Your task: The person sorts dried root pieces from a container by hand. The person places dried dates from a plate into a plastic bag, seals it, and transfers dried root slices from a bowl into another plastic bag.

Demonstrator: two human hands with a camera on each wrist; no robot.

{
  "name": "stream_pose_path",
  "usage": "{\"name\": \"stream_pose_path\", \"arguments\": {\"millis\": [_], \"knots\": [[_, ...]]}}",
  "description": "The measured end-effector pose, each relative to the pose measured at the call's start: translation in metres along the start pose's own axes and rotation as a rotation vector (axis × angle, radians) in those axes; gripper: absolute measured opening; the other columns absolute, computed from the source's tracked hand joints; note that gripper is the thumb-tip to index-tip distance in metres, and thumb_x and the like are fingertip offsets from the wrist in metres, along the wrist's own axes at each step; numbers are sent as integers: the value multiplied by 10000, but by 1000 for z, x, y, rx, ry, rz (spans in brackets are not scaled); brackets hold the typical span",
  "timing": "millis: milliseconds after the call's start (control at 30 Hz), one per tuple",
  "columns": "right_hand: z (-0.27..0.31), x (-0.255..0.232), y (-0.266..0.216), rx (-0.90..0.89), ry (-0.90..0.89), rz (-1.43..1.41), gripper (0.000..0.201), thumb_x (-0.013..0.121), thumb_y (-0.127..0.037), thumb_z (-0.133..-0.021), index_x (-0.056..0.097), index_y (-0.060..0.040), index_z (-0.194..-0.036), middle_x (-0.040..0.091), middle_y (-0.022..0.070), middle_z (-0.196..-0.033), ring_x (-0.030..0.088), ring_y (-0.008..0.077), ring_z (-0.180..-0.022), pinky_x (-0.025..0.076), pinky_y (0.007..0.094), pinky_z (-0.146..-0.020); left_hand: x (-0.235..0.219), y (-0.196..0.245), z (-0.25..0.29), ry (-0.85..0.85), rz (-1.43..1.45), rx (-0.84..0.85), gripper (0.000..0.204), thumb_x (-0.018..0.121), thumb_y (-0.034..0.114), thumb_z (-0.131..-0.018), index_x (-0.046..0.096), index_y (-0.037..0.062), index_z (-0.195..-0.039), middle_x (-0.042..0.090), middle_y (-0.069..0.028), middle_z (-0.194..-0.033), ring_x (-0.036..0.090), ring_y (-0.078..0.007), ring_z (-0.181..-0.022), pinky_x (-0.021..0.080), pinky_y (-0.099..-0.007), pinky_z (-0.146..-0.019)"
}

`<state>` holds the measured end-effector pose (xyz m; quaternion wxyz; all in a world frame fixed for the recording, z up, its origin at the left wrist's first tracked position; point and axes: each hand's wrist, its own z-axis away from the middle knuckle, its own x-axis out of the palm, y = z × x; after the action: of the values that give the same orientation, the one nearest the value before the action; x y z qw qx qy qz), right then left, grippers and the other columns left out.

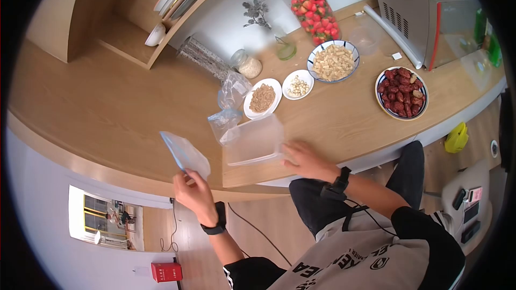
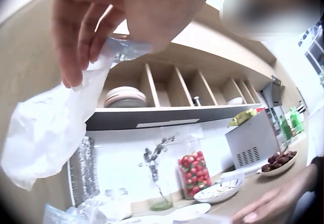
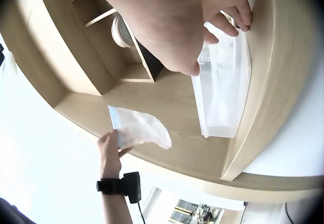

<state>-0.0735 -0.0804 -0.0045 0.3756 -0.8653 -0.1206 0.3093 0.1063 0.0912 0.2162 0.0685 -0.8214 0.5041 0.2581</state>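
Observation:
My left hand (image 1: pixel 194 197) pinches a clear zip bag (image 1: pixel 188 156) by its blue-edged top, between thumb and fingers. The bag hangs limp and looks empty in the left wrist view, off to the left of a clear plastic box (image 1: pixel 252 142). My right hand (image 1: pixel 309 160) is at the box's right end, fingers loosely spread right at its rim. In the right wrist view the box (image 3: pixel 223 92) lies beneath those fingers. Another clear zip bag (image 1: pixel 223 123) lies crumpled on the counter against the box's left side.
Behind the box stand a plate of brown flakes (image 1: pixel 263 98), a small bowl of pale pieces (image 1: pixel 297 85) and a bowl of pale cubes (image 1: pixel 333 62). Red dates (image 1: pixel 402 92) fill a plate at right, before a microwave (image 1: pixel 430 27). Strawberries (image 1: pixel 316 16) and a jar (image 1: pixel 247 64) are near the wall.

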Motion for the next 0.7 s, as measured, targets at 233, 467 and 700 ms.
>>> {"name": "stream_pose_path", "arguments": {"millis": [233,467,700], "knots": [[-5,-61,-54,291,-31,-725,514,591,-357,-1065,603,81,-1333,684,245,-1256,671,301,-1186,517,399,-1020,15,115,38,-383,300,126,66,674,54,-930,654,7,-889,692,-163,-808,712,-300,-644,562,-380,-528],[23,-137,-15,399,294,-671,406,610,-279,-1054,631,74,-1253,726,142,-1021,692,142,-934,559,309,-805,93,206,100,-577,510,281,106,673,81,-902,625,4,-847,643,-165,-772,677,-336,-626,520,-432,-561],[55,-144,33,512,243,-346,225,602,-158,-1018,690,34,-1096,714,70,-800,646,109,-729,516,309,-678,98,220,135,-793,760,145,154,739,102,-872,651,-17,-915,666,-190,-854,702,-364,-728,560,-431,-653]]}}
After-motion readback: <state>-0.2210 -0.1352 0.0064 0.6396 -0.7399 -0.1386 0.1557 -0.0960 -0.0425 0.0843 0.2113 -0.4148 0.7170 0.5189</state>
